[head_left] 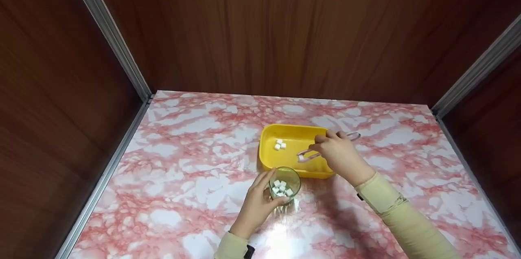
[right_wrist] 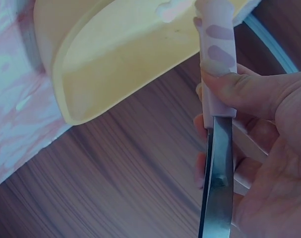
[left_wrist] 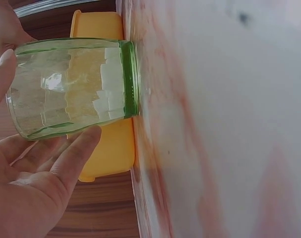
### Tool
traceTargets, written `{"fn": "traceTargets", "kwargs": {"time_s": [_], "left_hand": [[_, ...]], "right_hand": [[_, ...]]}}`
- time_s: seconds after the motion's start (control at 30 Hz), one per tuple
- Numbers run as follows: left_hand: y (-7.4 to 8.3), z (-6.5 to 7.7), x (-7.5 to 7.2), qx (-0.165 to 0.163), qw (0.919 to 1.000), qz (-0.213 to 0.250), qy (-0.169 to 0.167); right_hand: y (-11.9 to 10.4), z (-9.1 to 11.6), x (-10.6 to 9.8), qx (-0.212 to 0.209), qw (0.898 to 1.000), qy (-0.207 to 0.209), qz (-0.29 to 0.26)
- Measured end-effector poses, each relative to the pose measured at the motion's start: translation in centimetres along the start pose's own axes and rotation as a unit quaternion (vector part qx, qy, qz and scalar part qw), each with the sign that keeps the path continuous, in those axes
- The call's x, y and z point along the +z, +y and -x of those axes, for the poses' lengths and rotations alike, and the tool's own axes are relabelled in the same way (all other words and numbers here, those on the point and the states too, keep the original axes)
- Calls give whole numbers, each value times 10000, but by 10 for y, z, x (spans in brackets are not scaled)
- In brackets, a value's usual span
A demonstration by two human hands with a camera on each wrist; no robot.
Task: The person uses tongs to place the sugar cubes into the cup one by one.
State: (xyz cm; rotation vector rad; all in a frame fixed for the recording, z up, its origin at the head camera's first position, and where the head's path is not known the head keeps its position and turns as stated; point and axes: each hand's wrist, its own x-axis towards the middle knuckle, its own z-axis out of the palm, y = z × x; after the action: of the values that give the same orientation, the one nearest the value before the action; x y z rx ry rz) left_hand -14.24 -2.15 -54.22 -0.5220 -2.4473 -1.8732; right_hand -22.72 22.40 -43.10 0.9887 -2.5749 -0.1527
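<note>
In the head view my left hand [head_left: 259,200] holds a green-tinted glass [head_left: 296,175], thumb on the near side and fingers on the far side. Several white cubes [head_left: 283,185] lie in the bottom of the glass, which stands on the table in the left wrist view. My right hand [head_left: 340,156] pinches a pair of tongs [head_left: 354,136] with metal arms and pale pink ends. Between the tong tips, over the yellow tub [head_left: 291,128], sits one white cube [head_left: 301,157]. Three more white cubes [head_left: 278,146] rest together on the left of the tub's floor.
The table [head_left: 183,169] has a red and white marbled top. Brown wood-grain panels [head_left: 264,31] rise behind it and on both sides, with metal corner posts [head_left: 118,39]. The glass stands just in front of the tub's near wall.
</note>
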Motion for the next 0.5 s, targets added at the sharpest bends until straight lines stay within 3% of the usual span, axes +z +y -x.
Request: {"fn": "traceTargets", "kwargs": {"time_s": [0.3,0.5], "left_hand": [[0,1,-2,18,9983,-579,96],[0,1,-1,9,9978,-649,94]], "right_hand": [[-3,-2,-6,-60,10000,-41,16],[-4,-1,-10,-46,10000,-61,-12]]}}
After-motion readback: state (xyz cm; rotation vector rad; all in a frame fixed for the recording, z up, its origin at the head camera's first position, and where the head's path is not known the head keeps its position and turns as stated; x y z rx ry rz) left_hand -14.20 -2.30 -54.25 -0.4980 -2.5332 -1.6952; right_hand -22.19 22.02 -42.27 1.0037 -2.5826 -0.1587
